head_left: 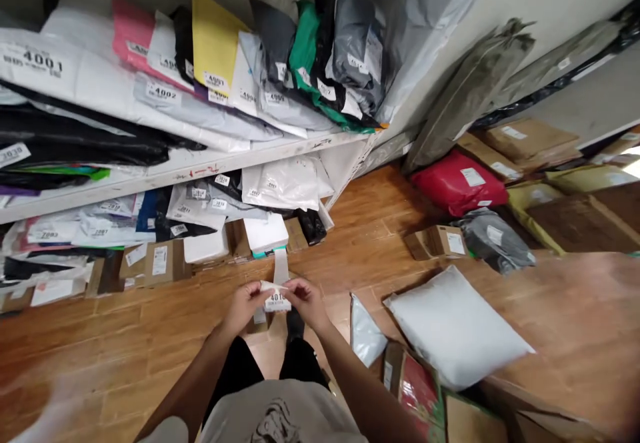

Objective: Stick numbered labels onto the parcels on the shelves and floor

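Between my two hands is a white printed label (277,302) with a large number and a barcode on it. My left hand (246,303) pinches its left edge, and my right hand (306,300) pinches the right edge. From the label a paper strip (281,266) runs away toward a white label printer (267,232) with a teal base, on the floor by the shelf. Beneath my hands a small cardboard box (259,323) is partly hidden, close to my feet.
A white shelf (200,170) bears several numbered mailer bags, with more bags and boxes below. To my right lie a big white parcel (457,323), a small pale bag (367,333), a red parcel (457,180), a grey wrapped parcel (495,236) and a small carton (440,242) on the wooden floor.
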